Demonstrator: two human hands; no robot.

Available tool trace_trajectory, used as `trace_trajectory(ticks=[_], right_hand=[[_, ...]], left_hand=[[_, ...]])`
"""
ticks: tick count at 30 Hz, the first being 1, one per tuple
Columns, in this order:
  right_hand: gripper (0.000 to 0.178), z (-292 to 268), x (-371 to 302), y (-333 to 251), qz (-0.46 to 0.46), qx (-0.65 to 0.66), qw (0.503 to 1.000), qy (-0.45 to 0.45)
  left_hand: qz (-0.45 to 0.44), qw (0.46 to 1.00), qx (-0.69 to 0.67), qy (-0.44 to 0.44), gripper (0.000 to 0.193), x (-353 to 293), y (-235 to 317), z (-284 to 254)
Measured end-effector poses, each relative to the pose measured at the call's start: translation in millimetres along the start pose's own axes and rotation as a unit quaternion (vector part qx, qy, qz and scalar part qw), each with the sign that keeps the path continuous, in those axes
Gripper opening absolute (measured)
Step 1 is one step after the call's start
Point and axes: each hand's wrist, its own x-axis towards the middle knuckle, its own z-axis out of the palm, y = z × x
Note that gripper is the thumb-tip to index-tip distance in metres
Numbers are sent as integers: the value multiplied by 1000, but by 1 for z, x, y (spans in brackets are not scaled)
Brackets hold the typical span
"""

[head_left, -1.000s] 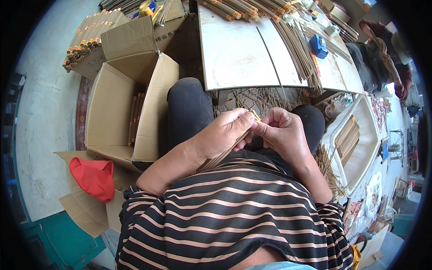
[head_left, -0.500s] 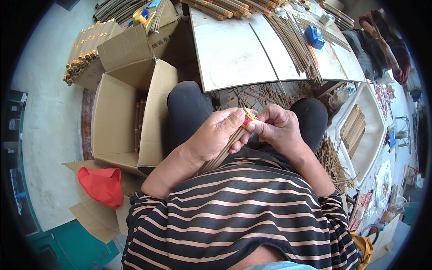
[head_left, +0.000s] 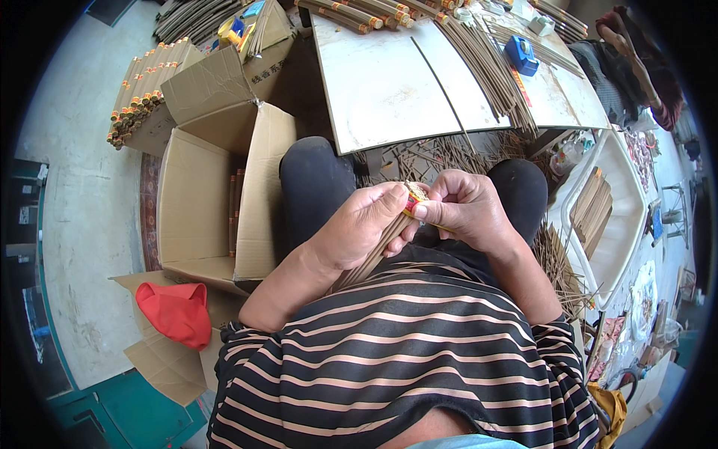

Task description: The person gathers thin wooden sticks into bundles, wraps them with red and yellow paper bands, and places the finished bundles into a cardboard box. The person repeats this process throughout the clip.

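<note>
Over my lap, my left hand (head_left: 361,228) is wrapped round a bundle of thin brown incense sticks (head_left: 368,267), its thumb near the top end. A red and yellow paper band (head_left: 413,200) circles the bundle just below the stick ends. My right hand (head_left: 470,212) pinches the band's loose end between thumb and forefinger, against the right side of the bundle. The lower part of the bundle runs back toward my striped shirt.
An open cardboard box (head_left: 198,209) with banded bundles inside stands at my left. Ahead is a white table (head_left: 381,82) bearing loose sticks and a blue tape dispenser (head_left: 521,56). A white tub (head_left: 624,217) holds sticks at right. Another person's arm (head_left: 639,71) shows far right.
My right thumb and fingers have shifted slightly along the band, and more of its yellow end shows beneath them. My left hand keeps its hold. The whole view has moved a little.
</note>
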Motion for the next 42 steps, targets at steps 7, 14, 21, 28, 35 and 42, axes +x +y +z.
trace_trajectory(ticks=[7,14,21,28,35,42], right_hand=[[25,0,5,13,-97,-67,993,15],[37,-2,25,24,-264,-191,941,89],[27,11,7,6,-124,-272,948,106],[24,24,-5,7,-95,-233,964,90],[26,25,-8,15,-85,-107,990,34],[25,16,-3,21,-96,123,983,-99]], left_hand=[[7,1000,12,28,43,-3,2,3],[23,994,61,92,46,-3,1,5],[68,966,169,184,46,-1,-4,10],[140,890,372,226,49,2,-15,10],[144,901,356,203,50,-1,-14,11],[81,977,183,69,51,-6,-10,9]])
